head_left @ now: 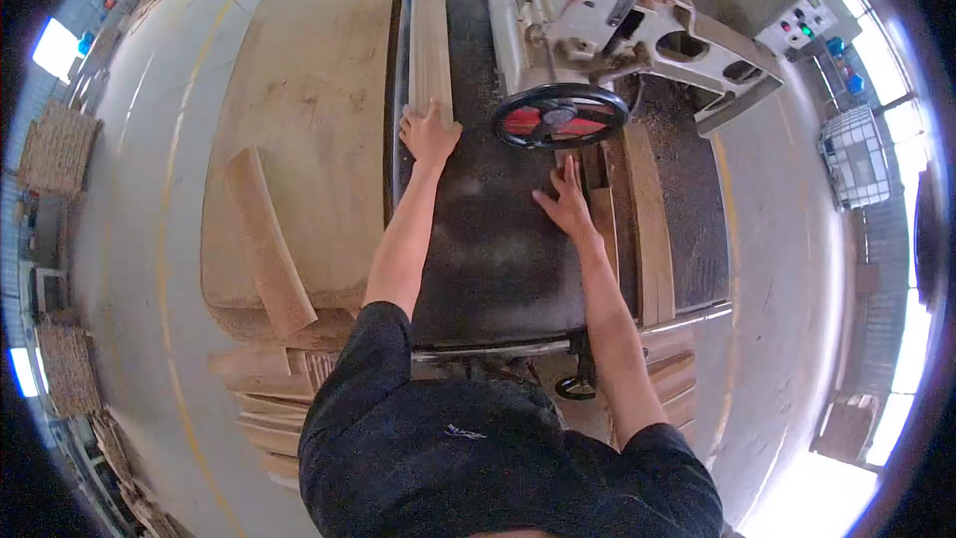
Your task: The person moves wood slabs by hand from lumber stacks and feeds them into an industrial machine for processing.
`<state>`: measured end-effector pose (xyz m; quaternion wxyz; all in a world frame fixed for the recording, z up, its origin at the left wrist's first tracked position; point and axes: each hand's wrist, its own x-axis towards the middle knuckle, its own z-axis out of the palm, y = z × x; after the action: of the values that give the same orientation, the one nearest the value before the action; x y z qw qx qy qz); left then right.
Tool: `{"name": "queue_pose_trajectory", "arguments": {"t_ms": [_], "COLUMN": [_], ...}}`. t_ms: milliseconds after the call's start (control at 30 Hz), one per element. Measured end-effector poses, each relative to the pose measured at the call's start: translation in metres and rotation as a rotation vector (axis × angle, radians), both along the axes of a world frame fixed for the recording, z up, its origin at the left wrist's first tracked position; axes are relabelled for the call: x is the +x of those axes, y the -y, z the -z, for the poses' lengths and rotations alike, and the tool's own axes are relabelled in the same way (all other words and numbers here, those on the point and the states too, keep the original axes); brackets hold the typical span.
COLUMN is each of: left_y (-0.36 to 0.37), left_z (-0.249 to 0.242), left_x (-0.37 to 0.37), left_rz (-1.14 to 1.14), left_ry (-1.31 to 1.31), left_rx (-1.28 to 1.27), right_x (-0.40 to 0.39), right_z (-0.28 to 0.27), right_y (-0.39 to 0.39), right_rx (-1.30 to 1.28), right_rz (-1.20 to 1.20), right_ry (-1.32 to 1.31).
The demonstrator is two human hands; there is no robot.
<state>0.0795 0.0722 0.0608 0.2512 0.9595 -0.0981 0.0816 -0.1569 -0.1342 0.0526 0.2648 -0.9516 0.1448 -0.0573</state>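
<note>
A long pale wooden board (430,50) lies lengthwise on the dark machine table (488,239). My left hand (430,134) is at the near end of that board, its fingers spread over the wood and its thumb out to the right. On the right, my right hand (568,201) reaches just below the black handwheel (561,117), fingers extended and thumb apart. Its fingertips are by a small piece of wood under the wheel, and whether they touch it is unclear. Wood strips (649,229) lie to the right of my right hand.
A curved wooden piece (267,239) rests on the light side table (309,90) at left. The machine's metal frame (607,10) rises at the far right of the table. Stacked boards (269,408) sit below the near edge. A control box (800,25) stands farther right.
</note>
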Motion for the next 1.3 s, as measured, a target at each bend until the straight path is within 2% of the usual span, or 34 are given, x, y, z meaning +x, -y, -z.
{"name": "queue_pose_trajectory", "arguments": {"t_ms": [67, 100, 167, 233, 300, 367, 433, 467, 533, 567, 600, 633, 800, 867, 933, 1000, 1067, 1167, 1300], "left_y": [-0.002, -0.006, -0.013, -0.030, -0.055, -0.082, -0.106, -0.114, -0.126, -0.127, -0.122, -0.116, -0.078, -0.065, -0.049, -0.035, -0.027, -0.011, 0.004], "left_z": [-0.003, -0.007, -0.007, -0.002, 0.010, -0.019, -0.021, -0.008, 0.030, 0.029, 0.026, 0.022, 0.006, 0.007, 0.011, 0.010, 0.008, 0.014, 0.019], "left_x": [-0.016, -0.035, -0.079, -0.141, -0.213, -0.292, -0.358, -0.381, -0.414, -0.426, -0.434, -0.441, -0.442, -0.436, -0.426, -0.411, -0.389, -0.351, -0.298], "left_rz": [-0.007, -0.008, -0.033, 0.027, 0.156, 0.295, 0.453, 0.459, 0.635, 0.652, 0.656, 0.661, 0.698, 0.721, 0.754, 0.806, 0.822, 0.809, 0.788], "left_ry": [0.030, 0.047, 0.015, 0.018, 0.070, -0.076, -0.128, -0.132, 0.042, 0.034, 0.028, 0.020, -0.084, -0.102, -0.123, -0.230, -0.245, -0.201, -0.186], "left_rx": [-0.026, -0.026, -0.001, -0.027, 0.084, 0.068, 0.102, 0.122, -0.021, 0.003, -0.006, -0.019, 0.012, 0.013, 0.006, -0.003, -0.003, -0.020, -0.152], "right_x": [0.003, -0.003, -0.031, -0.076, -0.125, -0.179, -0.227, -0.247, -0.284, -0.300, -0.315, -0.329, -0.361, -0.359, -0.350, -0.339, -0.323, -0.287, -0.229], "right_z": [-0.002, 0.006, 0.028, 0.023, 0.011, -0.007, -0.010, -0.010, -0.010, -0.012, -0.013, -0.014, -0.016, -0.021, -0.027, -0.026, -0.013, -0.009, -0.026], "right_y": [0.000, -0.001, -0.012, -0.039, -0.068, -0.100, -0.126, -0.134, -0.148, -0.151, -0.152, -0.153, -0.161, -0.158, -0.153, -0.147, -0.137, -0.119, -0.106], "right_rx": [0.447, 0.448, 0.066, 0.109, 0.230, 0.350, 0.829, 0.848, 0.676, 0.698, 0.325, -0.051, -0.076, -0.178, -0.170, -0.166, 0.072, -0.106, -0.062], "right_rz": [0.095, 0.090, 0.043, 0.020, -0.001, -0.017, -0.046, -0.038, -0.099, -0.080, -0.135, -0.182, -0.216, -0.153, -0.095, -0.035, 0.054, 0.015, 0.035], "right_ry": [0.127, 0.144, 0.071, 0.081, 0.030, 0.005, 0.173, 0.177, 0.208, 0.214, 0.175, 0.121, 0.000, -0.127, -0.158, -0.198, -0.234, -0.197, -0.231]}}
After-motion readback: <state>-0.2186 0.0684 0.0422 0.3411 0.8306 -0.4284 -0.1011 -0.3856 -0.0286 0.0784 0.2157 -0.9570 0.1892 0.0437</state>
